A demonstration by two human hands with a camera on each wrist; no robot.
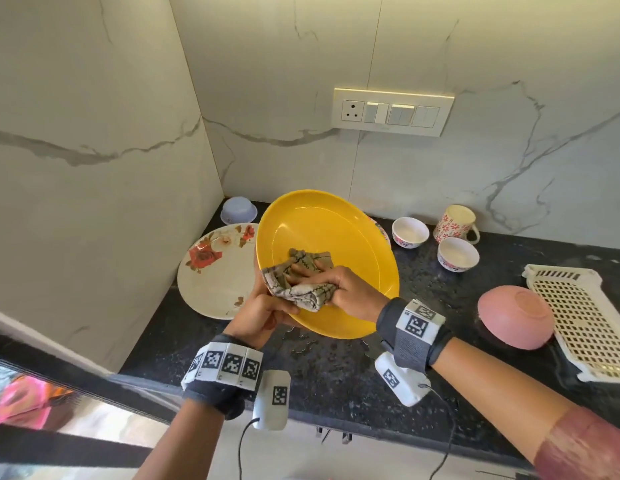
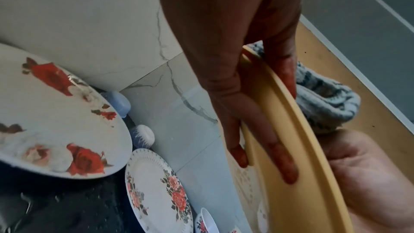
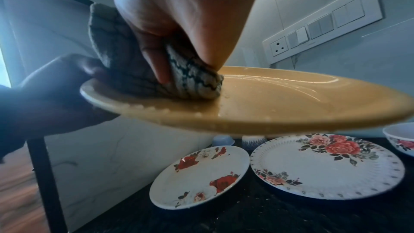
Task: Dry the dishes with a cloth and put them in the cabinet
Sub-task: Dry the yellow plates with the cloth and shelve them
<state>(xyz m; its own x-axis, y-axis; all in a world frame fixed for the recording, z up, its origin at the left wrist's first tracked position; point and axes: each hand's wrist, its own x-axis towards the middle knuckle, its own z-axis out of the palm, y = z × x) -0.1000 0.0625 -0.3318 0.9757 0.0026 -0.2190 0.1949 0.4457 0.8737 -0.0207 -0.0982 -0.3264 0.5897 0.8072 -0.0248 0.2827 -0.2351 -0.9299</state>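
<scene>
A yellow plate (image 1: 339, 244) is held tilted above the black counter. My left hand (image 1: 263, 317) grips its near-left rim, thumb on the upper face and fingers (image 2: 284, 162) spread under it. My right hand (image 1: 339, 289) holds a bunched patterned cloth (image 1: 301, 278) and presses it on the plate's inner face near that rim. In the right wrist view the cloth (image 3: 192, 81) sits on the wet yellow plate (image 3: 291, 102), with water drops along its edge. The cloth (image 2: 325, 102) shows behind the yellow plate's rim (image 2: 298, 130) in the left wrist view.
On the counter lie a rose-patterned plate (image 1: 218, 271) at left, a second floral plate (image 3: 327, 166) under the yellow one, a pale blue bowl (image 1: 238, 210), two small white bowls (image 1: 410, 232), a floral mug (image 1: 455, 223), an upturned pink bowl (image 1: 516, 317) and a white slotted tray (image 1: 585, 317). Marble walls close the corner.
</scene>
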